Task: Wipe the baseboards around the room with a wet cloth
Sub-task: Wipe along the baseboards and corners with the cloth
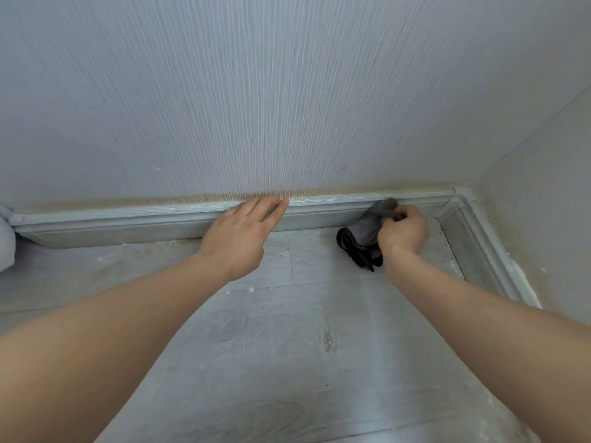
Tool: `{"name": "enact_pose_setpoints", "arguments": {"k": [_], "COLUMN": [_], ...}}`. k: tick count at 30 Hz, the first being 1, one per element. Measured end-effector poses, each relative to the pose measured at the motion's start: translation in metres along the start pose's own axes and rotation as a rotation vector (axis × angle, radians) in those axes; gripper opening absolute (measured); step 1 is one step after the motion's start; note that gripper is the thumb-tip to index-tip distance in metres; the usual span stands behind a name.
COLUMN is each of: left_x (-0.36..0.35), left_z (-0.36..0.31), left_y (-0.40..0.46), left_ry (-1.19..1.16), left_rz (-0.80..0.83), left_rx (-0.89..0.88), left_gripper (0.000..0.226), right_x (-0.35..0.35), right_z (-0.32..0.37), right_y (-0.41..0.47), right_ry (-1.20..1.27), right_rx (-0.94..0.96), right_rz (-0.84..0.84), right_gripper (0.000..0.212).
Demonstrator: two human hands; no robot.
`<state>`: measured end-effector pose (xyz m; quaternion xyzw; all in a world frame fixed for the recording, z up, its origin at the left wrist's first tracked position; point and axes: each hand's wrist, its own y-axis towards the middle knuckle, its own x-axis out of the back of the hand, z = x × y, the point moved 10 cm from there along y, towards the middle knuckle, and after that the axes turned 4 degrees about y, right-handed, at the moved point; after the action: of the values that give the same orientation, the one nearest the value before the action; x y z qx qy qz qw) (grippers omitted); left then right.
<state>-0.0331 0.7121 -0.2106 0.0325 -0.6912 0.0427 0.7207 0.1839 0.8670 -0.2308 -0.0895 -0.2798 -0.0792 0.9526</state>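
A pale grey baseboard point(128, 223) runs along the foot of the textured wall and turns at the right corner into a second run point(479, 247). My right hand point(404, 230) grips a grey cloth point(367, 230) with a dark edge and holds it against the baseboard near the corner; the cloth's lower end hangs to the floor. My left hand point(243, 233) rests on the baseboard's top edge with straight fingers, their tips touching the wall.
A yellowish stain point(319, 191) lines the wall just above the baseboard. The grey wood-look floor point(287, 346) carries specks and scuffs. A white rounded object point(6, 241) sits at the far left edge. The right wall closes the corner.
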Motion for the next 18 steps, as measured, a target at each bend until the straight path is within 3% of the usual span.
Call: {"name": "enact_pose_setpoints", "arguments": {"k": [4,7,10,13,18], "left_x": [0.001,0.001,-0.002,0.001,-0.005], "left_z": [0.015,0.02,0.022,0.028,0.043], "left_y": [-0.017,-0.028,-0.03,-0.031,-0.043], "left_ry": [0.023,0.062,0.087,0.105,0.092], "left_rz": [-0.02,-0.044,-0.02,-0.023,0.015], "left_rx": [0.058,0.084,0.082,0.084,0.141], "left_gripper": [0.085,0.086,0.086,0.086,0.088], "right_x": [-0.019,-0.069,-0.093,-0.082,-0.035], "right_z": [0.005,0.027,0.031,0.025,0.003], "right_y": [-0.016,-0.059,-0.08,-0.068,-0.025], "right_ry": [0.011,-0.03,-0.005,0.014,0.03], "right_rx": [0.049,0.192,0.139,0.106,0.001], "right_rz": [0.049,0.296,0.377,0.35,0.102], "right_gripper": [0.014,0.013,0.008,0.011,0.01]}}
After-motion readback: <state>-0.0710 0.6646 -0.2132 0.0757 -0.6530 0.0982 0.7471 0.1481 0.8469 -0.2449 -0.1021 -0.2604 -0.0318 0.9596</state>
